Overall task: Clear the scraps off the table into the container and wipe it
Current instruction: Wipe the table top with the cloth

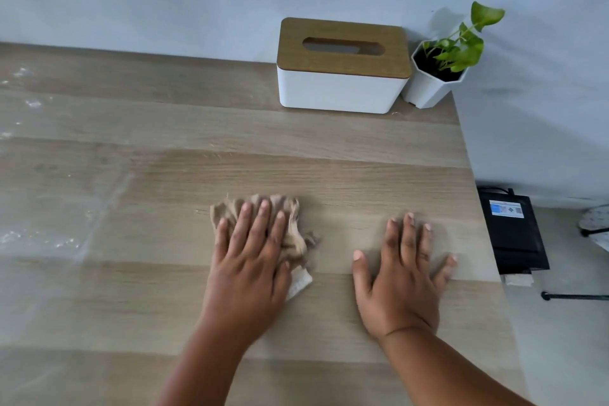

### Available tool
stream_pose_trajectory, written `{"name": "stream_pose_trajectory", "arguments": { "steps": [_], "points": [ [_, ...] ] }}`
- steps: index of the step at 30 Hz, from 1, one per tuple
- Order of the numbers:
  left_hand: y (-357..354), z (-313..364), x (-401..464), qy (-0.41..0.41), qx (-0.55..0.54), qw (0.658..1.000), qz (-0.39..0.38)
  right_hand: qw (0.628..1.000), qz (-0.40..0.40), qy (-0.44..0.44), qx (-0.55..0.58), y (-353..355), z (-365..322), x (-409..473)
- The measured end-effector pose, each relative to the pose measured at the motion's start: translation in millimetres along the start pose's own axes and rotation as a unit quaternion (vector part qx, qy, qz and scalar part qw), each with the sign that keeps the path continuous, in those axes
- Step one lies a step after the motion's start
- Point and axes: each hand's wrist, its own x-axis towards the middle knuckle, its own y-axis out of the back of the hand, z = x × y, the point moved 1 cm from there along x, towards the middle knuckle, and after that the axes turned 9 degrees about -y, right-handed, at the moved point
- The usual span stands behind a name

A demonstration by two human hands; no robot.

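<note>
Wiping looks under way, I judge: my left hand (253, 250) presses flat, fingers spread, on a crumpled beige cloth (293, 227) in the middle of the table (362, 168); my right hand (402, 277) rests spread and empty beside it; white crumbs (33, 104) and smears remain at far left; no container shows.

Two hands: left hand (253, 260), right hand (400, 283). One crumpled beige cloth (293, 224). One tabletop (230, 148). One white tissue box (342, 66) with a wooden lid. One white pot with one green plant (438, 76). One black box (512, 234) below the tabletop's right edge. White crumb specks (33, 104) at left, several, too small to count.
</note>
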Motion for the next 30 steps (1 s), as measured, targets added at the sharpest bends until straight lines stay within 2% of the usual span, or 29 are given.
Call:
{"name": "stream_pose_trajectory", "arguments": {
  "steps": [3,5,8,10,13,17,22,25,27,30],
  "points": [
    [6,-11,-44,0.037,0.014,0.999,-0.003,1.000,-0.003,0.002,-0.005,0,0,0],
    [15,-33,-41,0.117,0.018,0.993,-0.028,1.000,-0.006,0.004,-0.005,1,0,1],
    [25,-75,2,0.237,0.008,0.969,-0.068,1.000,-0.009,0.003,-0.001,2,0,0],
    [28,-103,46,0.265,-0.001,0.962,-0.073,1.000,-0.010,0.003,0.003,4,-1,0],
    [28,-128,119,0.248,-0.001,0.964,-0.093,1.000,-0.019,0.004,-0.005,4,-1,1],
    [19,-104,163,0.176,-0.001,0.977,-0.118,1.000,-0.016,0.001,-0.005,1,2,1],
    [11,-37,94,0.041,-0.001,0.998,-0.055,1.000,-0.007,0.001,0.008,1,0,-2],
    [10,-34,40,-0.011,0.004,1.000,-0.026,1.000,-0.010,0.000,0.004,1,0,-1],
    [16,-57,29,0.009,0.016,0.999,-0.029,1.000,-0.010,0.002,0.005,2,-1,0],
    [27,-103,54,0.146,0.014,0.988,-0.043,1.000,-0.012,0.005,0.005,3,-1,-1]
  ]
}}
